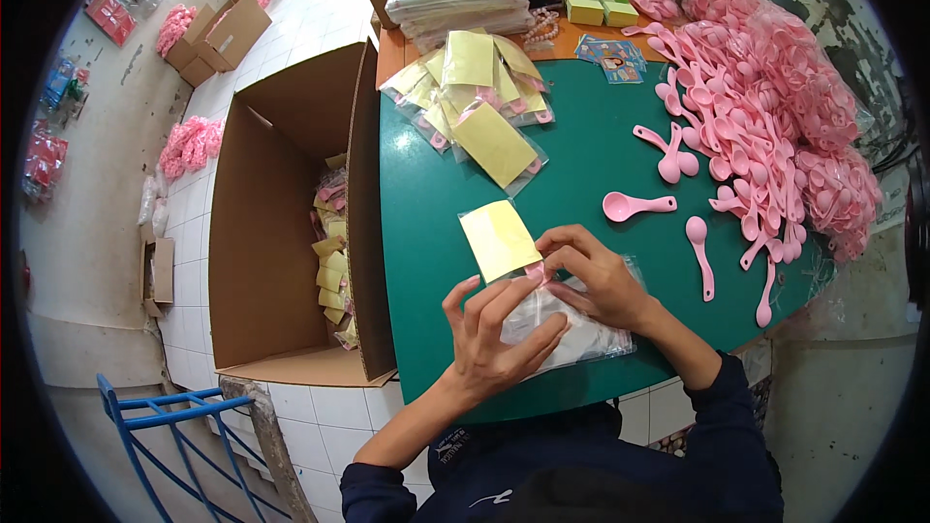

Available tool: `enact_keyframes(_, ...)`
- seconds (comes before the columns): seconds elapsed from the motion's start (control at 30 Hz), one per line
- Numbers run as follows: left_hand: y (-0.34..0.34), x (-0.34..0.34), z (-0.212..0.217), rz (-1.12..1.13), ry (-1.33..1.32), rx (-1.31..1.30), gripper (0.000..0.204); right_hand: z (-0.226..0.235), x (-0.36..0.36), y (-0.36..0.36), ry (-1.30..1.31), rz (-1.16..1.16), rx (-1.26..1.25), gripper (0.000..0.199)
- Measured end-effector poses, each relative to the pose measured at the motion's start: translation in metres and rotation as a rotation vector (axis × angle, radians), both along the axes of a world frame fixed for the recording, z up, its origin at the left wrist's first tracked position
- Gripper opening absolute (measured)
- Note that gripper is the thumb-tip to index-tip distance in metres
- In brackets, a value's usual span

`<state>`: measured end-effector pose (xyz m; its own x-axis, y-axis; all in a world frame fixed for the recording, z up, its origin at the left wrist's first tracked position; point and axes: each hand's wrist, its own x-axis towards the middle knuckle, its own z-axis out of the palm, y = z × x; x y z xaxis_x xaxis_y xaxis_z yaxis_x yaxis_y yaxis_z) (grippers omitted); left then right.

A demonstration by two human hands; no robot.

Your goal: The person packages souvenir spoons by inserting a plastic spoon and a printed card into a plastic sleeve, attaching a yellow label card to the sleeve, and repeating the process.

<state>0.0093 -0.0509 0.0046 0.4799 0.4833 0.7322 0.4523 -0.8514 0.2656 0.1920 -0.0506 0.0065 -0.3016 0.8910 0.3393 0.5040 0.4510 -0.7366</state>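
At the near side of the green table lies a clear plastic bag (pixel 500 242) with a yellow card inside, and a little pink shows at its near end. My right hand (pixel 596 279) pinches the bag's near end between thumb and fingers. Beside it, my left hand (pixel 494 334) has its fingers spread and its thumb apart, fingertips close to the same end. Under both hands is a stack of clear empty bags (pixel 581 341), partly covered by them. Past the right hand, a pink measuring spoon (pixel 639 205) and a slimmer pink spoon (pixel 699 257) lie on the table.
A large heap of pink spoons (pixel 746 126) covers the right side. Filled bags with yellow cards (pixel 489 136) are piled at the far left, near stacked clear sleeves (pixel 460 0). Left of the table stands a deep cardboard box (pixel 276 261) holding packed bags. Small blue cards (pixel 615 60) lie at the back.
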Motion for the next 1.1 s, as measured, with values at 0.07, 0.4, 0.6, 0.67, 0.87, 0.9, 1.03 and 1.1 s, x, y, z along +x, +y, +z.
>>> enact_keyframes(0.07,0.001,0.000,0.001,-0.006,0.028,0.001,0.022,0.000,-0.002,-0.001,0.053,0.020,0.007,0.027)
enact_keyframes(0.4,0.019,-0.018,0.011,0.065,0.069,-0.449,0.025,0.006,0.010,0.002,0.113,0.029,-0.137,0.017)
enact_keyframes(0.6,0.015,-0.021,0.004,0.090,-0.017,-0.637,0.022,0.003,0.013,0.003,0.280,0.031,-0.352,0.015)
enact_keyframes(0.67,0.012,-0.022,0.004,0.107,-0.035,-0.702,0.021,0.008,0.009,0.003,0.360,0.012,-0.550,0.011)
enact_keyframes(0.87,0.012,-0.021,0.004,0.160,-0.174,-0.857,0.017,0.000,0.005,0.007,0.656,-0.071,-0.777,0.010)
enact_keyframes(0.9,0.013,-0.020,0.003,0.148,-0.217,-0.932,0.015,-0.001,0.003,0.008,0.656,-0.069,-0.777,0.010)
enact_keyframes(1.03,0.016,-0.021,-0.001,0.112,-0.293,-1.101,0.014,-0.005,-0.004,0.007,0.562,-0.186,-0.682,0.014)
enact_keyframes(1.1,0.017,-0.020,-0.003,0.128,-0.298,-1.136,0.014,-0.005,-0.006,0.007,0.507,-0.218,-0.652,0.016)
